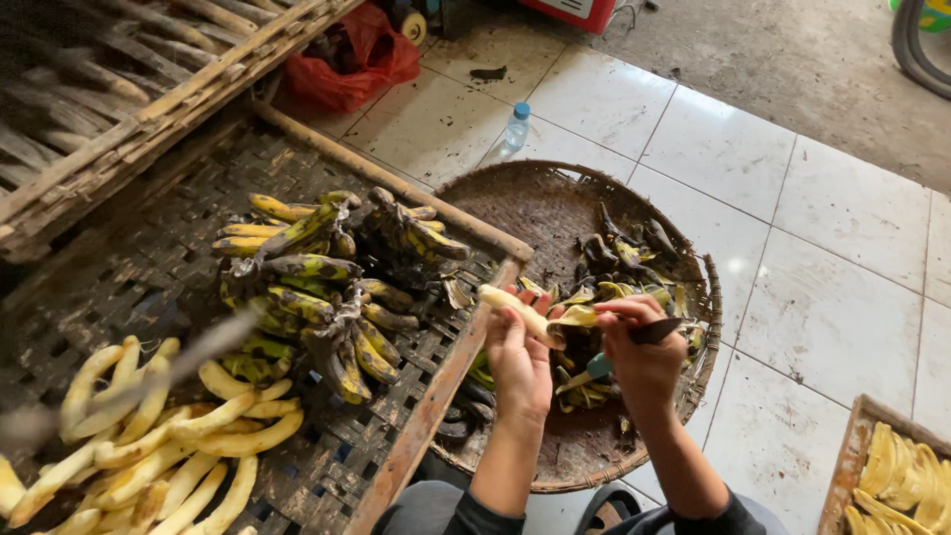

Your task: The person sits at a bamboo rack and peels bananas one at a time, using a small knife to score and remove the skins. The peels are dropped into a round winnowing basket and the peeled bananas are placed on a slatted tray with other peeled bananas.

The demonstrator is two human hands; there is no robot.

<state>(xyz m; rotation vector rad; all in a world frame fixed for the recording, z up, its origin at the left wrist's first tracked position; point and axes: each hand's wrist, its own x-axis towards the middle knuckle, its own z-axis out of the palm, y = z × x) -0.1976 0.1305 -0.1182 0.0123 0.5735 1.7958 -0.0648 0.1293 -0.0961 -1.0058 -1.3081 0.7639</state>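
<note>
Over the round woven tray [555, 213], a half-peeled banana [517, 309] sits in the left hand [519, 357]; that grip is closed around its lower end, and the bare pale tip points up-left, past the fingers. The right hand [642, 352] is just beside it, grip closed on a knife [634, 342] with a teal handle and dark blade. Blade lies near the loose yellow peel flap [575, 317] hanging off the banana. Both hands nearly touch at the fruit.

Tray contents: pile of discarded peels [619, 263], dark and yellow-green, mostly on the right and centre, directly under the hands. Far left part of the tray is bare weave.

Left of the tray: a woven bamboo rack [129, 267] with a wooden edge rail [436, 396]. On it, bunches of unpeeled bananas [327, 287], green-yellow with black blotches, centre of the rack. Lower left of the rack: heap of peeled bananas [168, 436], pale yellow.

Bottom right corner: a wooden-framed tray [850, 461] holding more peeled pale fruit, well apart from the hands.

On the white tile floor [822, 297]: small plastic bottle [517, 126] with blue cap beyond the round tray, red plastic bag [352, 64] further back.
</note>
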